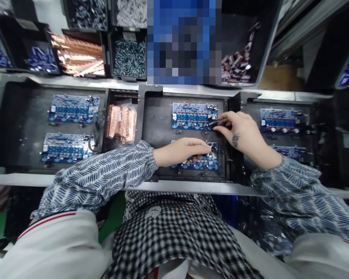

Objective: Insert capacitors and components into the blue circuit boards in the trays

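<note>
Two blue circuit boards lie one above the other in the middle black tray (157,116). At the right end of the upper circuit board (189,116), my right hand (242,133) has its thumb and fingers closed on a small dark component (214,124). My left hand (184,150) is over the lower circuit board (213,164) and hides much of it. Its fingers are curled inward, and whatever is in them is too small or hidden to name.
More blue circuit boards lie in the left tray (23,120) and the right tray (251,116). Bagged copper strips (122,122) sit between trays. Behind stand bins of screws (130,58), copper strips (78,54) and capacitors (238,64). A metal rail (192,187) runs along the front.
</note>
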The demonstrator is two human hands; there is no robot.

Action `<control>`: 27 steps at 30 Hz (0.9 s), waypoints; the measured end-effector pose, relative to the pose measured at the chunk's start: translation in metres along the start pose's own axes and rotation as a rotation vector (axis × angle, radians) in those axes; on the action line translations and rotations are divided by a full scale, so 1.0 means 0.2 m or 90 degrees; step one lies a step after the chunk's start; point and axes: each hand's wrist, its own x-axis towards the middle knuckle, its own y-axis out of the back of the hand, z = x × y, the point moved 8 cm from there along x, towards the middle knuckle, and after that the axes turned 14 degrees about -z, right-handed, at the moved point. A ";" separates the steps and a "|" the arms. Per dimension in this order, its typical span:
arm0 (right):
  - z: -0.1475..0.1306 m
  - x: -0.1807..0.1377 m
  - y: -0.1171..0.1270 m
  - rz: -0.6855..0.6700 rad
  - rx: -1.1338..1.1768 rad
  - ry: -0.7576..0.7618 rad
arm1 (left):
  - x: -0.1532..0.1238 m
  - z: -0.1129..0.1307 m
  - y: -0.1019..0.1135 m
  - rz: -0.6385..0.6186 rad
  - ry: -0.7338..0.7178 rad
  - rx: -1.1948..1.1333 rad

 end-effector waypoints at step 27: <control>-0.27 -0.21 0.07 -0.050 0.199 0.075 | -0.01 0.00 0.01 0.068 -0.016 -0.104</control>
